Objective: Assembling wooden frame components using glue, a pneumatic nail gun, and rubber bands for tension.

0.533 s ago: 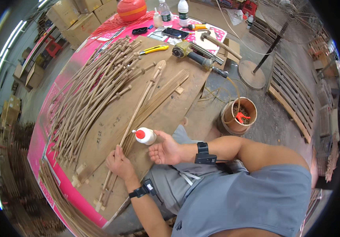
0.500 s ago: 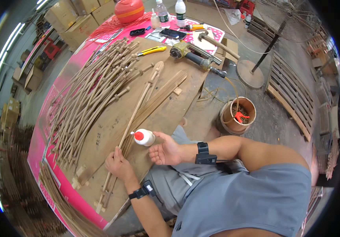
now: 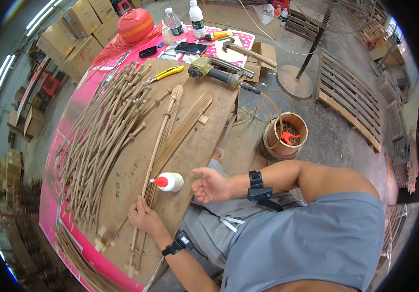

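My left hand (image 3: 147,217) pinches a long thin wooden rod (image 3: 158,141) with a knob near its far end, at the near part of the brown board. Just right of the rod is a white glue bottle (image 3: 172,182) with a red cap, its nozzle close to the rod. It seems to stand upright. My right hand (image 3: 212,185) hovers a small gap right of the bottle, holding nothing, its thumb out and its fingers loosely bent. Under the rod lies a fan of thin wooden strips (image 3: 182,129).
A large pile of knobbed rods (image 3: 107,141) covers the board's left. Beyond are a yellow utility knife (image 3: 167,73), a nail gun (image 3: 209,73), a hammer (image 3: 248,52), a phone (image 3: 190,47) and bottles. A bucket of nails (image 3: 286,137) stands right of the table, near a fan stand (image 3: 295,82).
My right hand has drawn away from the glue bottle, and its fingers are more bent. The bottle's nozzle is nearer the rod. My left hand keeps its pinch. The whole view has shifted slightly.
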